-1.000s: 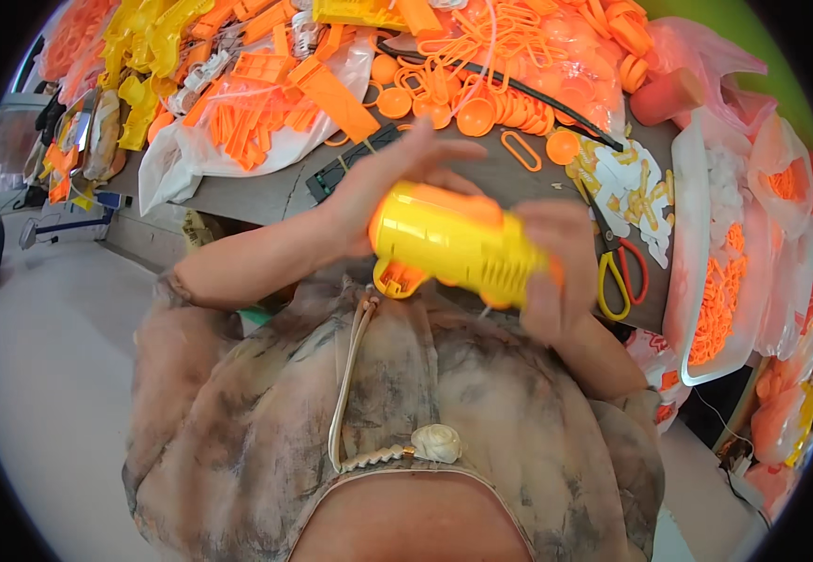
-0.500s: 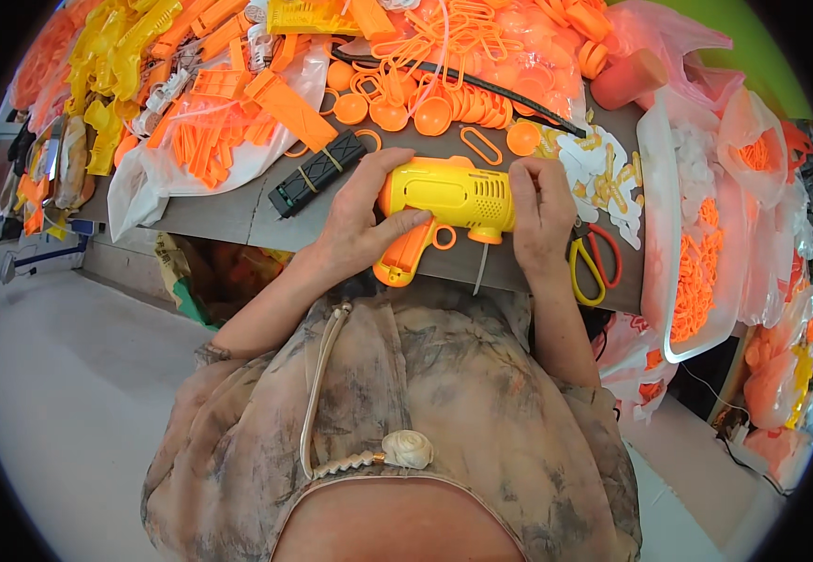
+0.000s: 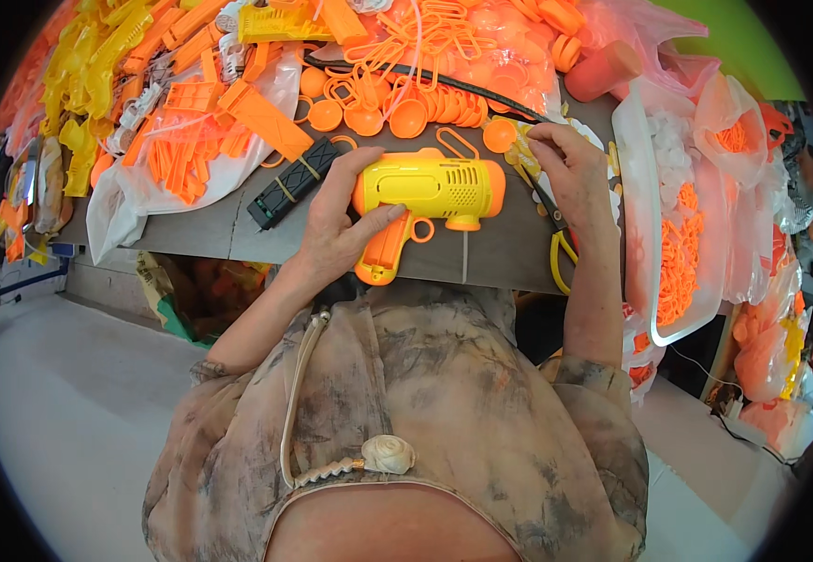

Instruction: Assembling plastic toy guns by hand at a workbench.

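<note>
My left hand (image 3: 339, 220) is closed around the rear and grip of a yellow toy gun (image 3: 420, 187) with an orange muzzle, trigger ring and handle panel. The toy lies on its side over the table's front edge, muzzle to the right. My right hand (image 3: 570, 178) is off the toy, over a pile of small white and gold flat pieces (image 3: 524, 150). Its thumb and forefinger are bent and slightly apart, with nothing visible between them. Beneath that hand lie scissors (image 3: 563, 262), a yellow handle loop showing and the rest partly covered.
A black block with rubber bands (image 3: 292, 185) lies left of the toy. Orange scoops, rings and strips (image 3: 406, 117) heap along the back, crossed by a black strap (image 3: 481, 91). A white tub (image 3: 645, 225) holding orange pieces stands right. Yellow shells (image 3: 88, 84) pile far left.
My right hand has left the toy's muzzle and moved right and slightly up to the small pieces. My left hand keeps its grip on the toy. The whole view has shifted slightly.
</note>
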{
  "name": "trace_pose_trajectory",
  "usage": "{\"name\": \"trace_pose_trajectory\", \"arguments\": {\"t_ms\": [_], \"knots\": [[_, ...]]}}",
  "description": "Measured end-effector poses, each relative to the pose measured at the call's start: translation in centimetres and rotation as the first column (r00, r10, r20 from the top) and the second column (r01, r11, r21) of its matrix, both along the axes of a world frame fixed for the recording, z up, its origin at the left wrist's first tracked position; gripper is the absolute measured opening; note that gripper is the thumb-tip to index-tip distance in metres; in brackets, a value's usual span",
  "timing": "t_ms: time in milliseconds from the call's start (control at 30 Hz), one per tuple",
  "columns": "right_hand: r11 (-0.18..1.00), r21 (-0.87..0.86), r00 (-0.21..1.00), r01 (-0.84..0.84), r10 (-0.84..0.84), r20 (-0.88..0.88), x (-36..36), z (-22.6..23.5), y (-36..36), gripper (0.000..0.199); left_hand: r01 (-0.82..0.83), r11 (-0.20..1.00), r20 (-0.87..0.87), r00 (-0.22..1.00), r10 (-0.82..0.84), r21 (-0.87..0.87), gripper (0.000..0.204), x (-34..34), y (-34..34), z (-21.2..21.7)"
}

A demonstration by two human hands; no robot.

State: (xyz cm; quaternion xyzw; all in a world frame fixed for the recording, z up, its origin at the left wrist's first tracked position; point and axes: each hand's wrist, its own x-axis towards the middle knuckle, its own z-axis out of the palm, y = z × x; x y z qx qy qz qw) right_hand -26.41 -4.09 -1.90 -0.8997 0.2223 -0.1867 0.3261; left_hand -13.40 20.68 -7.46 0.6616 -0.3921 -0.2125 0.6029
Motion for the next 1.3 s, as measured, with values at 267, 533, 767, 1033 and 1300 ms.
{"name": "trace_pose_trajectory", "arguments": {"t_ms": [267, 533, 767, 1033, 1300], "knots": [[0.883, -0.289, 0.921, -0.370, 0.307, -0.241, 4.3, -0.4, 1.8, 0.014, 0.033, 0.999, -0.082, 0.996, -0.034, -0.013, 0.051, -0.2, 0.5, 0.2], [0.746, -0.359, 0.730, -0.561, 0.241, -0.639, 7.2, 0.1, 2.2, 0.021, 0.006, 1.000, -0.020, 1.000, -0.006, -0.018, 0.049, -0.1, 0.6, 0.2], [0.768, -0.372, 0.837, -0.521, 0.374, -0.400, 5.1, 1.4, 0.4, 0.011, -0.009, 0.999, -0.047, 0.999, 0.007, -0.044, 0.050, -0.3, 0.4, 0.0], [0.811, 0.397, 0.876, -0.430, 0.481, -0.033, 3.3, 4.1, 6.9, 0.005, -0.004, 1.000, 0.050, 0.999, 0.004, 0.006, 0.050, -0.2, 0.4, 0.2], [0.915, -0.099, 0.920, -0.391, 0.390, -0.029, 3.7, 2.0, 9.2, 0.006, -0.051, 0.993, 0.079, 0.995, 0.060, -0.103, 0.049, -0.2, 0.1, -0.5]]}}
